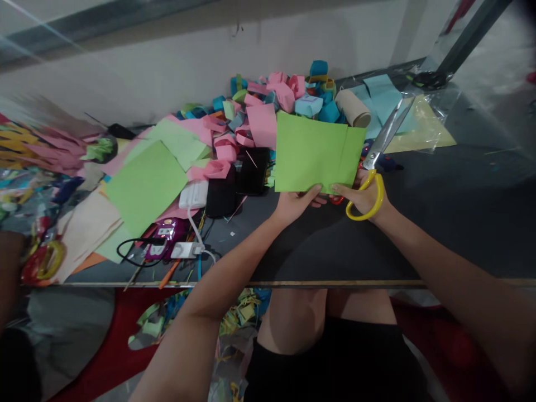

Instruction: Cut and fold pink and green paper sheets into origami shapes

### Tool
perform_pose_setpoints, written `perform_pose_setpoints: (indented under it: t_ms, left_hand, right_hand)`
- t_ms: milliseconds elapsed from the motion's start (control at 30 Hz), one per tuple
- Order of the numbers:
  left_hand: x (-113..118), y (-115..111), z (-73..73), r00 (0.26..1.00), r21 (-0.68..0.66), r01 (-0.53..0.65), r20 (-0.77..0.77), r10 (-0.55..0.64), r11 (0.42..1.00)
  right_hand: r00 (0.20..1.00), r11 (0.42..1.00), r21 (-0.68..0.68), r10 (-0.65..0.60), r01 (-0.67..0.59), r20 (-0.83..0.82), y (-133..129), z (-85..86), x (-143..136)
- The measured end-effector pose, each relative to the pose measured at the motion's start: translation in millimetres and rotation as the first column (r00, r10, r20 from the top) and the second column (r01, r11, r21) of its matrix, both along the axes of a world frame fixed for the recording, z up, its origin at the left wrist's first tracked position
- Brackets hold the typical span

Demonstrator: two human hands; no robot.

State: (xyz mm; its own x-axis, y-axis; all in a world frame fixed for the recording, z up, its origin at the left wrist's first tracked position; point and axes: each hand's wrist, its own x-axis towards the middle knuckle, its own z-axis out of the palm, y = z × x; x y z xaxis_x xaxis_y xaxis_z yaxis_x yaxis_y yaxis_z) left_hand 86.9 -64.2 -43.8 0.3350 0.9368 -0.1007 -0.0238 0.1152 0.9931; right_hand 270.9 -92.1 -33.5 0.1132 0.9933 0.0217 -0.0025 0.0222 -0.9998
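Two overlapping pieces of green paper [312,153] are held up over the dark table. My left hand [298,205] pinches their bottom edge, thumb in front and fingers behind. At the lower right, my right hand [368,196] presses its thumb on the same paper. A pair of scissors [383,145] with yellow handles also hangs in my right hand, blades pointing up and to the right. Behind the paper lies a pile of folded paper pieces [285,92] in pink, blue and green. A cardboard tube [354,107] lies just behind my right hand.
More green paper [146,187] lies at the left, over pink sheets. A black phone [252,172], a white charger box [193,194] with a cable and a purple power strip [166,237] sit left of my hands. Light blue sheets and clear plastic [439,120] lie at the back right.
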Motion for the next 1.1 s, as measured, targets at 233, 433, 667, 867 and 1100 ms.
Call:
perform_pose_setpoints:
  t_ms: [233, 433, 667, 867, 1100]
  left_hand:
    - [-8, 3, -2.0, 0.996, 0.031, 0.089, -0.011, -0.088, 0.996]
    - [-12, 7, 0.7, 0.969, 0.02, 0.247, -0.011, -0.247, 0.969]
    - [-7, 10, -10.4, 0.982, 0.024, 0.167, -0.098, -0.164, 0.986]
    - [-4, 12, -12.2, 0.994, -0.016, 0.09, -0.058, -0.091, 0.996]
    - [-12, 23, -3.6, 0.988, 0.041, -0.147, -0.049, 0.149, 0.988]
  right_hand:
    - [0.999, 0.999, -0.003, 0.042, -0.042, -0.028, 0, -1.7, 0]
    - [0.992, 0.992, 0.019, 0.123, -0.123, -0.011, -2, -2.0, 0]
    - [0.996, 0.997, -0.012, 0.074, -0.074, 0.058, -1, -1.4, 0]
    - [1.0, 1.0, -0.009, -0.017, 0.017, -0.002, -2, -0.2, 1]
    - [0.998, 0.999, -0.035, -0.04, 0.041, 0.046, -5, 9.3, 8]
